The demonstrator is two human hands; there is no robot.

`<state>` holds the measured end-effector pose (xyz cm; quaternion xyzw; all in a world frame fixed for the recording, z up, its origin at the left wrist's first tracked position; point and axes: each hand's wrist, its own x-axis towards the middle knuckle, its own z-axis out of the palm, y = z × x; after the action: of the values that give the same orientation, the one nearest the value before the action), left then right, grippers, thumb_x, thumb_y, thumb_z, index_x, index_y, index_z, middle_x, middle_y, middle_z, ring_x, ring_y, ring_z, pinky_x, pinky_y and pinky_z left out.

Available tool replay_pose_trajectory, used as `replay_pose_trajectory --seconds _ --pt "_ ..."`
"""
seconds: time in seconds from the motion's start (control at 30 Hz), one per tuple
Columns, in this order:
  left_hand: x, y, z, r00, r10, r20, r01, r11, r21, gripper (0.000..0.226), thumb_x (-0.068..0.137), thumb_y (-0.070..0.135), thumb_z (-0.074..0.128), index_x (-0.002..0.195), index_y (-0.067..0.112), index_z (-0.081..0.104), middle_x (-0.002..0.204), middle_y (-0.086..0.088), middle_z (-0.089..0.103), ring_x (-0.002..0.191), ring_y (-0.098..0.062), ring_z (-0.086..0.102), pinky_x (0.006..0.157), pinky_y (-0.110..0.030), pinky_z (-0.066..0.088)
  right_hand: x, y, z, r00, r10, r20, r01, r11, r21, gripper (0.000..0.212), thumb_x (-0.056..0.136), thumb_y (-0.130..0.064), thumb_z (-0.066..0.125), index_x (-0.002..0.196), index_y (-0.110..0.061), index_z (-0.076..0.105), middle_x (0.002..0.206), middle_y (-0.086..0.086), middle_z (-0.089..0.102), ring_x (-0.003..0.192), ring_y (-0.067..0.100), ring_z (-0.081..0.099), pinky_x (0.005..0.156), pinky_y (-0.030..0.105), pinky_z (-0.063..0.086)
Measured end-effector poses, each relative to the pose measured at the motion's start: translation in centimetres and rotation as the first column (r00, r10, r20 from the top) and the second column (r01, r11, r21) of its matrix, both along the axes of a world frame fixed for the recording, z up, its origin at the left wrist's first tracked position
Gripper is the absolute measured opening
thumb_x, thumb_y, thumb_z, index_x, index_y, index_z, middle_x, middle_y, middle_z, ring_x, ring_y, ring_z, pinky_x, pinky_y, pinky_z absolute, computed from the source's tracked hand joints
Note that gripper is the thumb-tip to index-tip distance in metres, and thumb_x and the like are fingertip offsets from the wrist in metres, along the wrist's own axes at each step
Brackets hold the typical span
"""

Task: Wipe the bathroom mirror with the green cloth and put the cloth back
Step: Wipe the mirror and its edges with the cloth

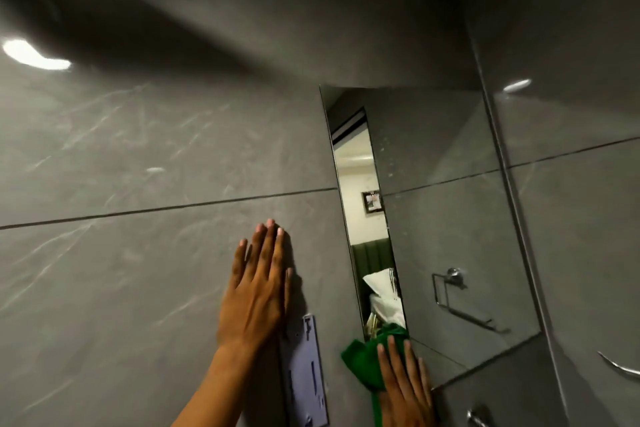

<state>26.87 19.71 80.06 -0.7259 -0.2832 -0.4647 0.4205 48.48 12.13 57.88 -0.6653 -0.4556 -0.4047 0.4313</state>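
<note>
The right hand (403,388) presses the green cloth (363,362) flat-fingered against the mirror (450,218) at its near-left corner; the left hand (254,291) (fingers spread, empty) braces on the wall (138,149), probably for balance.

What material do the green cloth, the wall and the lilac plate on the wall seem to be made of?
Green cloth: soft fabric, probably microfibre; it bunches and folds under the right hand.
Wall: large grey tiles, glossy with a stone-like pattern; it shows pale veins, lamp reflections and a dark joint line.
Lilac plate: likely moulded plastic, matte; it has cut slots and an even colour.
</note>
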Motion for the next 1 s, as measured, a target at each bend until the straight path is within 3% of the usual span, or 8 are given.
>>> replay_pose_trajectory --seconds 0.13,0.3,0.7,0.87,1.0 --pt "0.5 1.3 -0.6 0.999 0.033 0.002 -0.033 0.999 0.013 0.068 0.108 0.036 0.025 0.165 0.000 0.016 0.175 -0.022 0.011 0.162 -0.036 0.008 0.133 -0.042 -0.012 -0.1 2.3 -2.7 0.998 -0.036 -0.056 0.035 0.999 -0.028 0.069 0.101 -0.054 0.020 0.160 -0.019 0.009 0.168 0.004 0.010 0.156 0.031 0.007 0.123 0.049 0.010" --pt "0.7 1.3 -0.6 0.999 0.039 0.023 -0.040 0.999 0.031 0.068 0.109 0.037 0.024 0.166 0.001 0.011 0.176 -0.021 0.007 0.164 -0.035 0.005 0.134 -0.043 -0.010 0.9 3.5 0.6 0.997 0.034 -0.073 -0.037 0.999 -0.038 0.068 0.101 -0.053 0.017 0.159 -0.018 0.013 0.169 0.006 0.010 0.155 0.034 0.010 0.122 0.056 0.010" --pt "0.8 1.1 -0.6 0.999 0.036 0.030 -0.037 0.997 0.063 0.069 0.107 0.034 0.030 0.165 -0.001 0.017 0.175 -0.023 0.013 0.163 -0.038 0.012 0.134 -0.045 -0.004 3.0 3.5 29.4 0.990 0.087 0.109 -0.106 0.978 0.180 0.061 0.103 -0.048 0.014 0.160 -0.027 0.004 0.170 -0.002 0.004 0.157 0.021 -0.003 0.126 0.055 0.006" --pt "0.8 1.3 -0.6 0.999 0.024 0.033 -0.025 0.998 0.051 0.069 0.106 0.034 0.029 0.164 -0.002 0.019 0.175 -0.023 0.014 0.163 -0.034 0.009 0.135 -0.044 -0.006 2.4 3.5 41.3 0.988 0.119 0.096 -0.138 0.966 0.220 0.063 0.100 -0.039 0.019 0.160 -0.023 0.007 0.170 0.001 0.005 0.157 0.026 -0.002 0.126 0.055 0.002" --pt "0.8 1.4 -0.7 0.999 0.006 0.032 -0.007 0.999 0.034 0.069 0.106 0.037 0.028 0.164 0.000 0.019 0.175 -0.022 0.015 0.163 -0.034 0.009 0.135 -0.043 -0.007 1.8 3.8 46.5 0.992 0.117 0.039 -0.123 0.961 0.246 0.062 0.102 -0.035 0.024 0.160 -0.022 0.005 0.170 0.002 0.002 0.156 0.027 -0.004 0.125 0.057 0.002"
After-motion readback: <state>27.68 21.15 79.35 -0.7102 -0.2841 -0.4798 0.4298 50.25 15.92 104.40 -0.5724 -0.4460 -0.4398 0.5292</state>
